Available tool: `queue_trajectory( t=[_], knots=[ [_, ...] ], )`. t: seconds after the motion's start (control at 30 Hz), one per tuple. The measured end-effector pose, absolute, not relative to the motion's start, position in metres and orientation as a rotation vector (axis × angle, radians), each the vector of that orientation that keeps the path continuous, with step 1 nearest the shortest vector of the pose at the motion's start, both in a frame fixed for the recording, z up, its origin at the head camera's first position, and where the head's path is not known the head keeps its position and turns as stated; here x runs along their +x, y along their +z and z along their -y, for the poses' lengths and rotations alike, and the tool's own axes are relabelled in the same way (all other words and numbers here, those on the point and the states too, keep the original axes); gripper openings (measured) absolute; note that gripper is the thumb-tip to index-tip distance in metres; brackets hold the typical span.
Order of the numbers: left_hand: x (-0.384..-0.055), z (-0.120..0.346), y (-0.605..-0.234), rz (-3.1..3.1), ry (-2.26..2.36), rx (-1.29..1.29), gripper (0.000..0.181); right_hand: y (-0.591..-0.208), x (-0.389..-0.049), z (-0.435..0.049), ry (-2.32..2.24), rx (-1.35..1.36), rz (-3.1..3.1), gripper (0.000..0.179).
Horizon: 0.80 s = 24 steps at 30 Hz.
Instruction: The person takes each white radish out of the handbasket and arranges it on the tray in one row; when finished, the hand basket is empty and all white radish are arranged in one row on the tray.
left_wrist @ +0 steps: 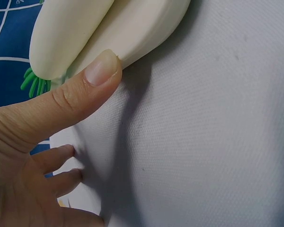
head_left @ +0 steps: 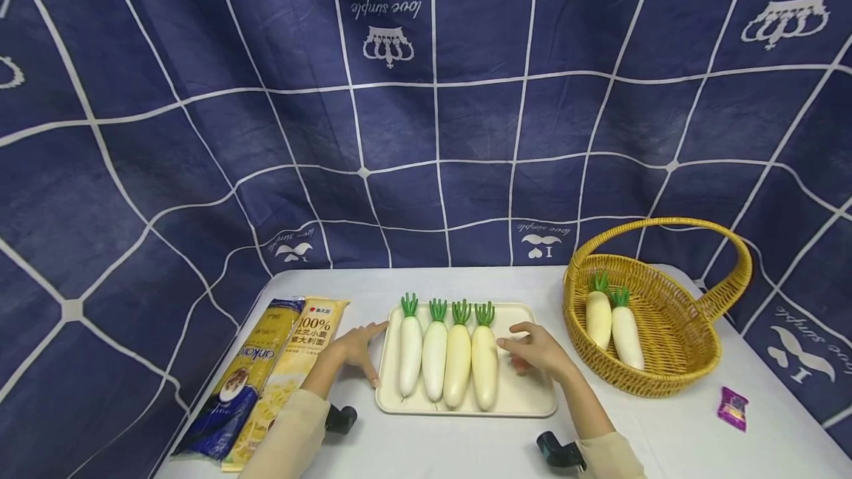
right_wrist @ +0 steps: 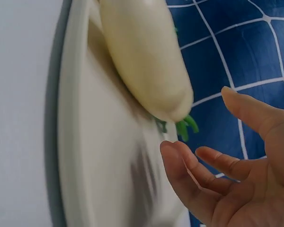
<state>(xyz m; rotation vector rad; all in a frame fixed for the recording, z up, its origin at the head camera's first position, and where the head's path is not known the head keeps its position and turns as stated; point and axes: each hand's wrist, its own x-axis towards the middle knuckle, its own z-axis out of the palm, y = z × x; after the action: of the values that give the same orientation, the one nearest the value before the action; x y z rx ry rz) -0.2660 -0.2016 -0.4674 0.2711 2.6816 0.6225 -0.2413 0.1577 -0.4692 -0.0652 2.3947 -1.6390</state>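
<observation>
- Radishes, 4 in all, lie side by side on the cream tray in front of you, green tops pointing away and tips towards you; packed parallel, they probably help keep each other from rolling.
- Your left hand is spread at the tray's left side and grips nothing. Its thumb meets the rim in the left wrist view, while the other fingers sit apart from it; that light contact would help steady the tray.
- Your right hand is over the bare right part of the tray, fingers loosely bent, holding nothing. You have a fingertip right by the radish at the row's right end, but whether it touches you cannot tell.
- Your 2 hands stand well apart with the row between them, a placement that seems to leave either end within reach.
- To your right, the wicker basket holds 2 more radishes against its left side, tops also away from you; its wall likely props them. A purple packet lies near the basket.
- To your left, 2 pasta packets lie lengthwise, probably set aside to leave your working space free.
</observation>
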Motion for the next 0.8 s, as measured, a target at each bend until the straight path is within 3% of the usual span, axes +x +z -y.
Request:
queue_trajectory(
  t=[0.33, 0.8],
  knots=[
    [-0.265, 0.202, -0.467, -2.684, 0.637, 0.271, 0.113, -0.447, -0.231, -0.187, -1.625, -0.244, -2.418, 0.065],
    [-0.266, 0.201, -0.466, -2.684, 0.621, 0.273, 0.113, -0.415, -0.221, -0.236, -1.617, -0.216, -2.562, 0.062]
  ],
)
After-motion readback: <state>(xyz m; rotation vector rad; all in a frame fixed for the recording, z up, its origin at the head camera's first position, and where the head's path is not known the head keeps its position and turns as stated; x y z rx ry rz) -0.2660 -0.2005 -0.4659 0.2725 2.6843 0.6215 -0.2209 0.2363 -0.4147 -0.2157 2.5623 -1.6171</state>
